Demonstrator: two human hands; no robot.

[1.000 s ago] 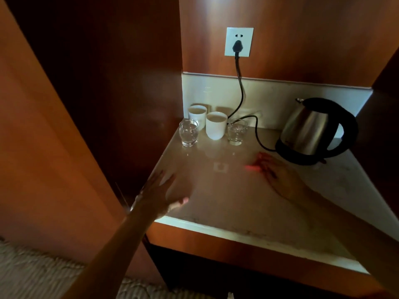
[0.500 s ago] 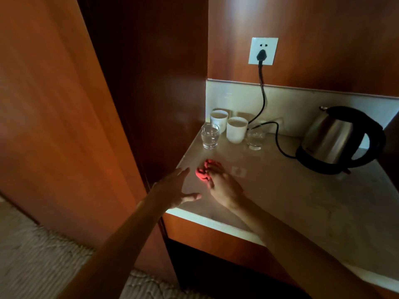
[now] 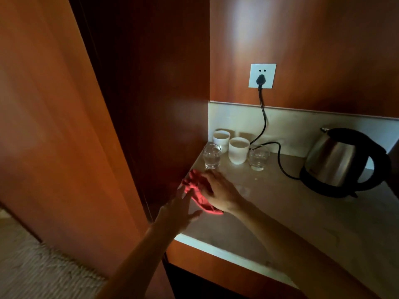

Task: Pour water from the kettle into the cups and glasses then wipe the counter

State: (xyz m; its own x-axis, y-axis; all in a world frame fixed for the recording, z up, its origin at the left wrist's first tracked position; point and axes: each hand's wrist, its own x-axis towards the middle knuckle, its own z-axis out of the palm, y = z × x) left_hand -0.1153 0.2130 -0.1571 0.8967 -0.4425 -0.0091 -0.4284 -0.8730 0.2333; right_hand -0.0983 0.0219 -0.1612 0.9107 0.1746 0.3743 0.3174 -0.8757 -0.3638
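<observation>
While my right hand (image 3: 218,190) pressed the crumpled red cloth (image 3: 198,197) flat-fingered on the pale stone counter (image 3: 291,216), just before the nearer clear glass (image 3: 212,156), my left hand (image 3: 179,210) hovered spread at the counter's left edge. I judged short strokes wisest; open room lay toward the steel kettle (image 3: 336,162).
</observation>
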